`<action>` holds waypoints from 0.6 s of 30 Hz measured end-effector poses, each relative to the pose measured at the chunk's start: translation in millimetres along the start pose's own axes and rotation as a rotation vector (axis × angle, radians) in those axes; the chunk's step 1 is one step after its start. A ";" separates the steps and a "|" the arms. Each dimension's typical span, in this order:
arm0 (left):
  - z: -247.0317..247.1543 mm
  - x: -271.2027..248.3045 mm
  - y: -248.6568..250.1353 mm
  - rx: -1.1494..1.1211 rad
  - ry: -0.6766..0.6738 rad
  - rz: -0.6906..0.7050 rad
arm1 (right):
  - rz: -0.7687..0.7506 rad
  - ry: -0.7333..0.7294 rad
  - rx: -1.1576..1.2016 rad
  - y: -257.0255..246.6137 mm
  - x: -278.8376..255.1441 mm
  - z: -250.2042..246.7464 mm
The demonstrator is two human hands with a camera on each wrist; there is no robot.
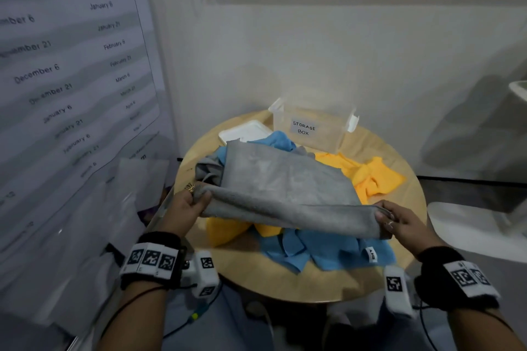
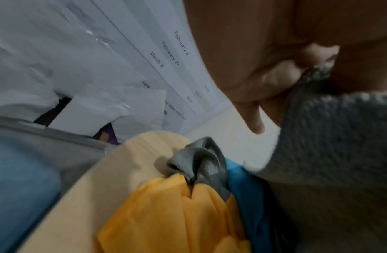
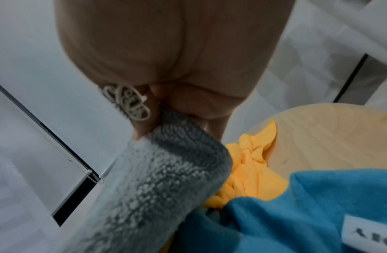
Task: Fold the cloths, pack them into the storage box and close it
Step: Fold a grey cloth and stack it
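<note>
The grey cloth (image 1: 285, 188) hangs stretched between the two hands, its near edge running side to side and the rest draping away from the person over the heap of other cloths on the round table (image 1: 313, 279). At that edge's left end the left hand (image 1: 186, 205) pinches a corner, thumb on top and fingers curled under, which the left wrist view shows from close in. Just beyond this hand lies a crumpled bit of grey fabric (image 2: 201, 159), and below the held edge a yellow cloth (image 1: 228, 229) and a blue cloth (image 1: 328, 251) spill toward the person. At the right end the right hand (image 1: 399, 222) grips the other corner, fingers clenched on the pile — the right wrist view shows the cloth rolling out from under them. Beyond it a second yellow cloth (image 1: 373, 177) is bunched up. The long axis of the held edge runs hand to hand, so the next fold likely carries it forward, away from the body. The storage box (image 1: 310, 128) stands open past the heap, nearer the right hand, its white lid (image 1: 242, 131) lying flat beside it — toward the left hand.
</note>
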State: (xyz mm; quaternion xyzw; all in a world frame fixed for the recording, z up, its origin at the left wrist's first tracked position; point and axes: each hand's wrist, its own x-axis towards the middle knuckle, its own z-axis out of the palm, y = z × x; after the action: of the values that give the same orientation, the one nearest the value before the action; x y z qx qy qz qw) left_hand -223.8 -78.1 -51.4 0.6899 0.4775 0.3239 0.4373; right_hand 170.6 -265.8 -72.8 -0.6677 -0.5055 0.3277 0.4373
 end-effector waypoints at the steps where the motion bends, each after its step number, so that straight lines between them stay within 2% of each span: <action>1: -3.8 -2.1 -0.6 0.035 -0.030 -0.020 | 0.024 -0.013 -0.021 -1.4 -2.4 -3.8; 3: -8.5 -5.5 -3.4 0.205 -0.111 0.008 | 0.089 -0.066 -0.047 -2.7 -5.9 -8.2; 5: -9.4 -5.9 -6.9 0.401 -0.124 0.027 | 0.141 -0.115 -0.088 -3.2 -5.2 -7.8; 8: -8.1 -1.0 -19.9 0.407 -0.111 -0.010 | 0.207 -0.107 -0.159 -1.6 3.8 -2.5; 14: 6.1 43.8 -10.0 0.274 0.091 -0.044 | 0.168 0.223 -0.188 -8.9 63.7 4.4; 18: 17.2 94.1 -1.5 0.238 0.206 -0.057 | 0.210 0.304 -0.119 -9.3 120.8 15.3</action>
State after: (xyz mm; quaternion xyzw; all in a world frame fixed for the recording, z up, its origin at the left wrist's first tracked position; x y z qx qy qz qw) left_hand -178.0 5.7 -57.1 0.6863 0.5741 0.3215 0.3099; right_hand 186.6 -144.8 -70.0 -0.7833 -0.3798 0.2364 0.4316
